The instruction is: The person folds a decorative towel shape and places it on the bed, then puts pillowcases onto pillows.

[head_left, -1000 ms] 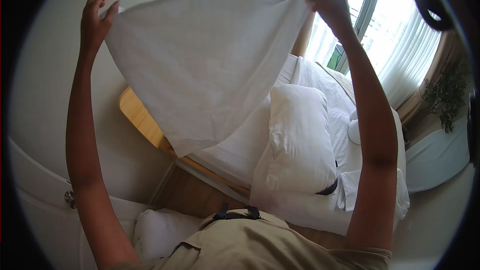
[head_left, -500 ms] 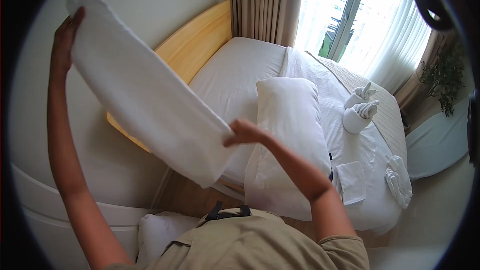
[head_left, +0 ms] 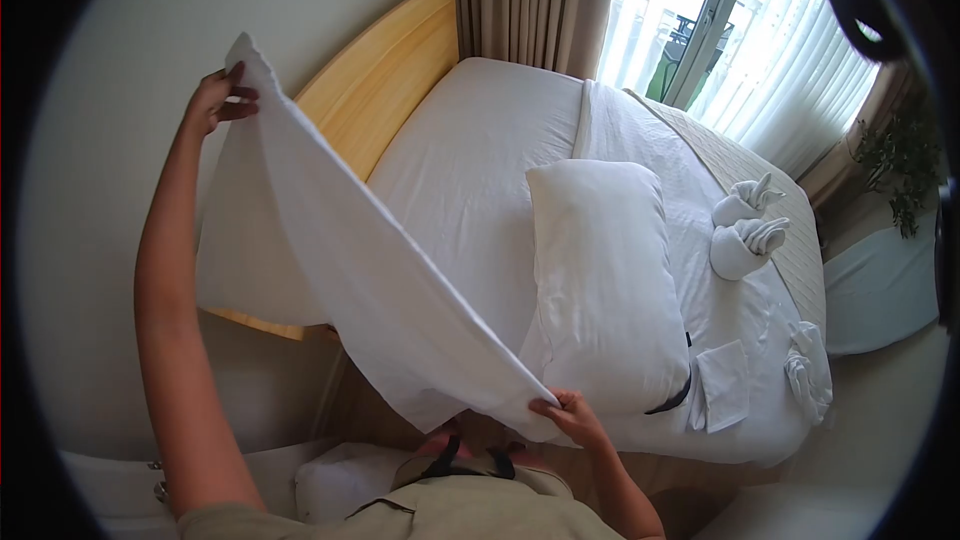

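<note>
A white cloth [head_left: 370,270] hangs stretched on a slant between my two hands, in front of the wooden headboard and the near side of the bed. My left hand [head_left: 226,100] is raised at the upper left and pinches one corner of it. Lower down, near the bottom of the pillow, my right hand [head_left: 570,414] grips the other end of the cloth's edge. A plump white pillow [head_left: 605,280] lies on the bed [head_left: 480,150], to the right of the cloth.
Two rolled white towels [head_left: 740,245] stand on the bed, with a folded white cloth [head_left: 722,385] and a twisted towel [head_left: 805,375] near its foot. The headboard [head_left: 385,70] meets the wall. Another white pillow [head_left: 345,485] sits beside me at the bottom.
My right hand has moved down and to the right with its end of the cloth. My left hand has shifted right and slightly down, and the cloth is now spread more tautly.
</note>
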`<move>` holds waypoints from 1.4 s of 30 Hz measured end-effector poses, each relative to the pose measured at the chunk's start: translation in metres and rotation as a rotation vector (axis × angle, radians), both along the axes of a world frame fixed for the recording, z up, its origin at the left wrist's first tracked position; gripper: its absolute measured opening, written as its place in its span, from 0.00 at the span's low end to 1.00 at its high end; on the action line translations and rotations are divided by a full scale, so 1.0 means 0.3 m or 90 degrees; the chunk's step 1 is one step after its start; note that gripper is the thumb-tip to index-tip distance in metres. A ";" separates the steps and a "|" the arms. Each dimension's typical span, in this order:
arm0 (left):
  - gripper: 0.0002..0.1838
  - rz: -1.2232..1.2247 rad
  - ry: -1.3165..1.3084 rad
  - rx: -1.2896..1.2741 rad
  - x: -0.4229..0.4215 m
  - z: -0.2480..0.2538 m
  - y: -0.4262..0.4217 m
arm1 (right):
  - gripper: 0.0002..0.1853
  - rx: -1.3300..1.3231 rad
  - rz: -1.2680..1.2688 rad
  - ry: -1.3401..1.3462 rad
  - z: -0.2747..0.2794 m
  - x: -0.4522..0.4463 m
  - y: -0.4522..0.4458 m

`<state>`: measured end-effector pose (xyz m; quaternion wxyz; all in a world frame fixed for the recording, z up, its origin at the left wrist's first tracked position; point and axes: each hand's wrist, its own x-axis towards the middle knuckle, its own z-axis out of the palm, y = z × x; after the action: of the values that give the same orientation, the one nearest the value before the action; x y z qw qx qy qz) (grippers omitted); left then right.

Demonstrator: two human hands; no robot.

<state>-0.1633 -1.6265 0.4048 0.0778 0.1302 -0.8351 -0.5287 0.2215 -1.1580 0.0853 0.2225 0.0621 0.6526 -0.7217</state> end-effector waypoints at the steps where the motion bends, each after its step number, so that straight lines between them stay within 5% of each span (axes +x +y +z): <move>1: 0.25 -0.041 -0.032 0.038 -0.121 -0.057 0.039 | 0.12 0.011 -0.046 -0.002 -0.031 -0.045 -0.013; 7: 0.34 -0.187 -0.055 -0.044 -0.699 -0.449 0.367 | 0.13 0.015 -0.334 -0.045 -0.096 -0.443 -0.074; 9: 0.39 -0.339 0.055 0.089 -0.737 -0.579 0.482 | 0.13 -0.012 -0.410 -0.043 -0.168 -0.595 -0.058; 11: 0.43 -0.287 0.073 0.174 -0.732 -0.750 0.626 | 0.09 -0.014 -0.501 -0.047 -0.238 -0.723 -0.020; 14: 0.46 -0.389 0.078 -0.031 -0.590 -1.041 0.740 | 0.12 0.180 -0.507 -0.090 -0.300 -0.840 0.073; 16: 0.38 -0.481 0.243 -0.157 -0.428 -1.362 0.768 | 0.27 0.914 -0.508 0.274 -0.318 -0.872 0.090; 17: 0.25 -0.525 0.045 -0.111 -0.255 -1.399 0.776 | 0.27 0.917 -0.504 0.270 -0.306 -0.865 0.076; 19: 0.12 -0.608 0.018 -0.017 0.047 -1.625 0.781 | 0.47 1.198 -0.386 0.114 -0.251 -0.855 0.034; 23: 0.13 -0.689 0.040 -0.235 0.466 -1.793 0.745 | 0.61 1.211 -0.322 -0.069 -0.314 -0.876 0.056; 28: 0.12 -0.575 0.074 -0.221 0.557 -1.855 0.706 | 0.42 0.976 -0.375 0.062 -0.419 -0.877 0.209; 29: 0.11 -0.562 0.043 -0.180 0.555 -1.857 0.698 | 0.26 1.013 -0.361 0.083 -0.383 -0.880 0.209; 33: 0.09 -0.535 0.030 -0.107 0.539 -1.839 0.697 | 0.07 1.021 -0.321 0.127 -0.317 -0.872 0.295; 40: 0.11 -0.542 0.030 -0.142 0.558 -1.843 0.729 | 0.06 1.046 -0.475 0.196 -0.127 -0.833 0.320; 42: 0.12 -0.527 0.040 -0.166 0.561 -1.841 0.744 | 0.06 1.199 -0.553 0.274 -0.126 -0.809 0.388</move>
<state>0.0051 -1.4033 -0.1476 -0.0994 -0.2428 -0.8740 -0.4091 -0.0211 -1.0416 0.0476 -0.3131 0.3086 0.8960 0.0624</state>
